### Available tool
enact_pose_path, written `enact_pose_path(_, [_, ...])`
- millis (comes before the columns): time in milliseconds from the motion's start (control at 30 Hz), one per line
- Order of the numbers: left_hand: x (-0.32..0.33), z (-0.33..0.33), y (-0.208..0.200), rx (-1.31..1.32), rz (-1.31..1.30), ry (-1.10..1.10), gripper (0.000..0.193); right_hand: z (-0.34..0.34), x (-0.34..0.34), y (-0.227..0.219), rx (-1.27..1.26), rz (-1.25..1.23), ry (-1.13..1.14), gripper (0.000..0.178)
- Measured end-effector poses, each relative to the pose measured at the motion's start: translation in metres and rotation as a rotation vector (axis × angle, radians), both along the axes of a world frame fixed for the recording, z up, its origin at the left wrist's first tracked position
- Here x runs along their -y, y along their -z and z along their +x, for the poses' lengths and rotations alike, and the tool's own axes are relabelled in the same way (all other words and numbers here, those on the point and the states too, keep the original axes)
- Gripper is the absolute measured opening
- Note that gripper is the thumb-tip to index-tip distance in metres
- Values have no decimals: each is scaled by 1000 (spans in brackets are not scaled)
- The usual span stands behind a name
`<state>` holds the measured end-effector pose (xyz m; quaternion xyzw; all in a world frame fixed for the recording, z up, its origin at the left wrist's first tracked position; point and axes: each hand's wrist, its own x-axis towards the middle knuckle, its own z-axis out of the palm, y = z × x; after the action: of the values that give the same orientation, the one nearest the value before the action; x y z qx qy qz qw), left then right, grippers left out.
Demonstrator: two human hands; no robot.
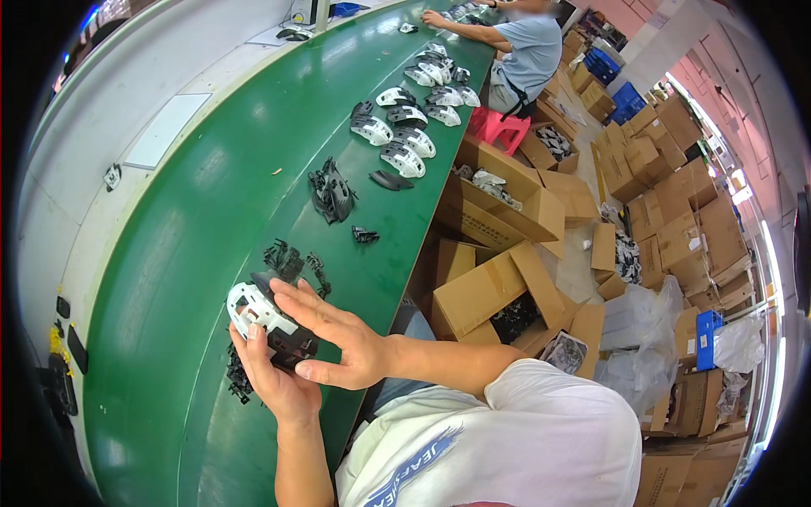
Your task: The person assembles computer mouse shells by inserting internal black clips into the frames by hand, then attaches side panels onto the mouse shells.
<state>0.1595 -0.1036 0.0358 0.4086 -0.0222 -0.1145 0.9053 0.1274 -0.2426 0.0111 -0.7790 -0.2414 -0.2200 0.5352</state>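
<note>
My left hand point(274, 376) grips a curved white and black plastic shell point(258, 311) over the green conveyor belt point(194, 220). My right hand point(338, 334) lies flat across the black part of that shell, fingers stretched out and pressing on it. Small black plastic parts point(291, 262) lie on the belt just beyond my hands, and more black pieces point(237, 376) sit by my left wrist.
Farther along the belt lie a black part pile point(331, 194) and several assembled white and black shells point(397, 139). Another person point(519, 51) sits at the far end on a pink stool point(500, 128). Open cardboard boxes point(498, 287) crowd the floor to the right.
</note>
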Motion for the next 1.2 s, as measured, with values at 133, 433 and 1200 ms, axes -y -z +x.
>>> enact_pose_path(133, [-4,0,2,-21,6,-7,42,3,0,-6,10,-66,12,90])
enact_pose_path(433, [-8,12,-1,-39,10,-6,39,12,-8,-4,1,-60,29,88])
enact_pose_path(1200, [-44,-48,79,-352,-148,124,36,-50,-10,40,-360,122,152,40])
